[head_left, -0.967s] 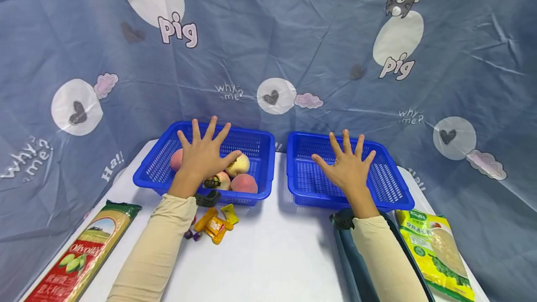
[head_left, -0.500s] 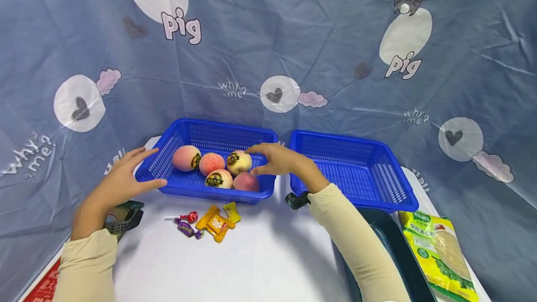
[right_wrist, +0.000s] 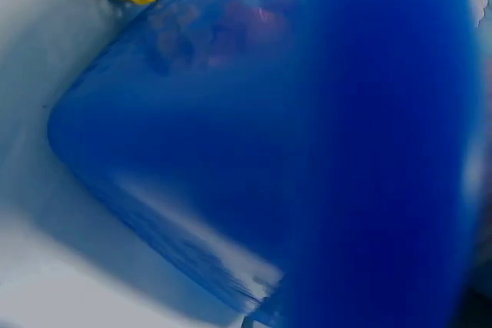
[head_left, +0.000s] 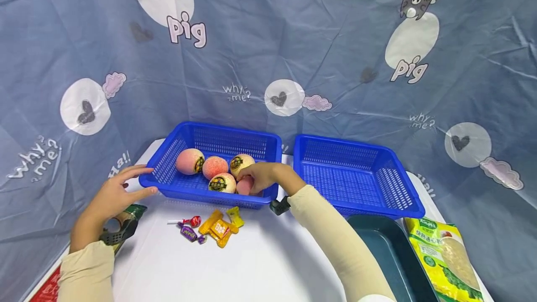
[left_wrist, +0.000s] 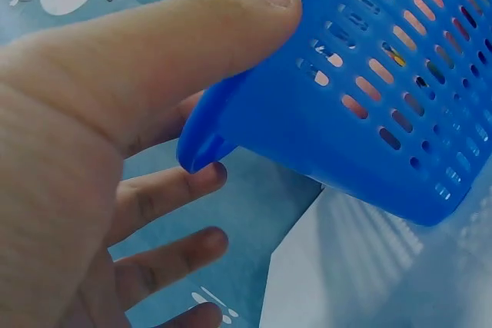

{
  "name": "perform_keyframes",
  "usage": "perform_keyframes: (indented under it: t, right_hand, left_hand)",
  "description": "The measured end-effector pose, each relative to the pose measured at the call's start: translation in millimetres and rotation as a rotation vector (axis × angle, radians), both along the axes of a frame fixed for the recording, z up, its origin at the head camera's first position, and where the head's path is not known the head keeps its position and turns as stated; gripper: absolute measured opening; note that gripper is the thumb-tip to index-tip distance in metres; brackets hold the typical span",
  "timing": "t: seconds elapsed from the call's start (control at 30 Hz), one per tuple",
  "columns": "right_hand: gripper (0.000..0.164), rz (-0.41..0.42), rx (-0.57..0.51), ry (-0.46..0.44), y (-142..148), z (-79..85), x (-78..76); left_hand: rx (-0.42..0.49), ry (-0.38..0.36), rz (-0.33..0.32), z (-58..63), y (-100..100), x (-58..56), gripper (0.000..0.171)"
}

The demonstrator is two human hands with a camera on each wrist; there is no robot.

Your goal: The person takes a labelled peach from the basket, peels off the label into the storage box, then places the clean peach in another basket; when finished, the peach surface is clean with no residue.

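Observation:
My right hand (head_left: 265, 175) reaches into the left blue basket (head_left: 205, 193) and grips a pink peach (head_left: 244, 185) at its front right corner, fingers curled round it. Several other peaches (head_left: 189, 161) lie beside it. My left hand (head_left: 110, 199) is at the left end of this basket, thumb and index finger on either side of the front left corner. In the left wrist view, the thumb (left_wrist: 261, 17) lies along the rim, and the other fingers (left_wrist: 181, 263) stretch out below it, apart from the wall. Blue basket wall (right_wrist: 192, 144) fills most of the right wrist view, hiding that hand.
A second blue basket (head_left: 340, 176) stands to the right. Before the left one lie a lollipop (head_left: 195, 221) and several wrapped candies (head_left: 220, 229). A dark green tray (head_left: 388, 250) and a yellow Knorr bag (head_left: 446, 260) are at the right; a red package (head_left: 48, 288) is at the lower left.
Both hands were spread over the two baskets. The left hand has moved left to its basket's corner; the right has crossed to the left basket and taken hold of a peach.

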State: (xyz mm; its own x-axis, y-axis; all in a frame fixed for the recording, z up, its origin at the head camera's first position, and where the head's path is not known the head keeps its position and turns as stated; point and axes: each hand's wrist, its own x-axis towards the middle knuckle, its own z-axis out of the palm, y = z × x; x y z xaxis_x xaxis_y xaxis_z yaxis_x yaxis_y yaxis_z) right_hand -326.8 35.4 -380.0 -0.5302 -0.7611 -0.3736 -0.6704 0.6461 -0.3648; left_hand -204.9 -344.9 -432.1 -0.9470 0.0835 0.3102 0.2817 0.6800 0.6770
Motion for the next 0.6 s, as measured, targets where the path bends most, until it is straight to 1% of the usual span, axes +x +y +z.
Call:
perform_keyframes:
  t: [0.1, 0.2, 0.33, 0.4, 0.47, 0.53, 0.6]
  right_hand:
    - [0.050, 0.007, -0.006, 0.034, 1.9, -3.1, 1.3]
    - [0.050, 0.026, -0.025, 0.078, 3.3, -5.4, 1.8]
    - [0.049, 0.037, -0.092, 0.105, 8.7, -5.3, -1.4]
    - [0.049, 0.027, -0.152, 0.107, 13.8, -1.4, -3.5]
    - [0.050, 0.003, -0.230, 0.104, 21.3, 5.5, -4.5]
    - [0.054, -0.032, -0.332, 0.088, 31.1, 13.6, -3.1]
    - [0.059, -0.070, -0.453, 0.058, 42.1, 22.0, 1.7]
  left_hand:
    - [0.017, 0.013, 0.002, -1.3, 0.8, -1.4, 0.055]
    - [0.012, 0.028, 0.017, -2.9, 0.1, -1.2, 0.050]
    - [0.002, 0.010, 0.044, -3.5, -0.6, -0.6, 0.050]
    - [0.003, -0.015, 0.062, -2.8, -1.1, -0.4, 0.051]
    - [0.000, -0.023, 0.068, -2.8, -2.2, -0.6, 0.051]
    - [-0.005, -0.022, 0.072, -2.9, -3.2, -0.4, 0.050]
    - [0.002, -0.003, 0.065, -3.8, -4.6, -0.3, 0.049]
